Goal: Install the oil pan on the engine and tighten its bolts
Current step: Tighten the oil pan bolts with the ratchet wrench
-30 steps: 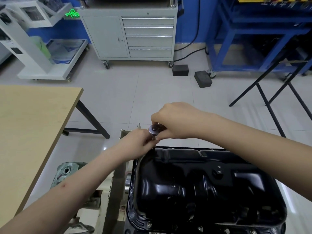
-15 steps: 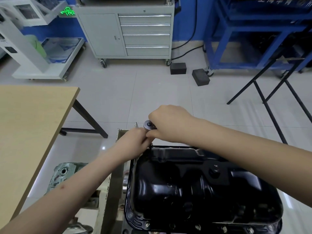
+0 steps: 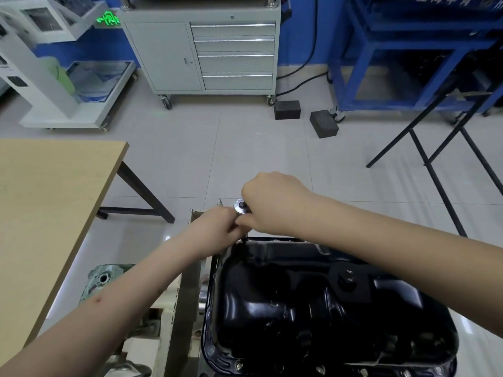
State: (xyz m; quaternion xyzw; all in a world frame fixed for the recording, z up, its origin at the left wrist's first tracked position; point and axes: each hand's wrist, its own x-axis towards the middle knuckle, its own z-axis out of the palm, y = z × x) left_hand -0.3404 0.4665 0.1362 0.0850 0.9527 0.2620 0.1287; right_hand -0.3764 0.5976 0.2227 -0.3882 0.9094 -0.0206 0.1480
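A glossy black oil pan (image 3: 313, 303) lies on the engine below me, with bolts (image 3: 321, 370) showing along its near flange. Over its far left corner stands a chrome ratchet (image 3: 241, 207), its head up and its socket shaft reaching down to the flange. My right hand (image 3: 272, 202) grips the ratchet handle, which is hidden inside the fist. My left hand (image 3: 217, 227) pinches the shaft just under the ratchet head. The bolt under the socket is hidden.
A wooden table (image 3: 46, 213) stands at the left. The cream engine stand frame (image 3: 187, 289) runs beside the pan, with a green casting (image 3: 103, 278) below the table edge. A grey tool cabinet (image 3: 206, 50), two black blocks (image 3: 324, 123) and a black folding stand (image 3: 435, 148) are farther back.
My right hand has swung with the ratchet handle, from left of the head to right of it. The left hand stays on the shaft, and the view has shifted slightly.
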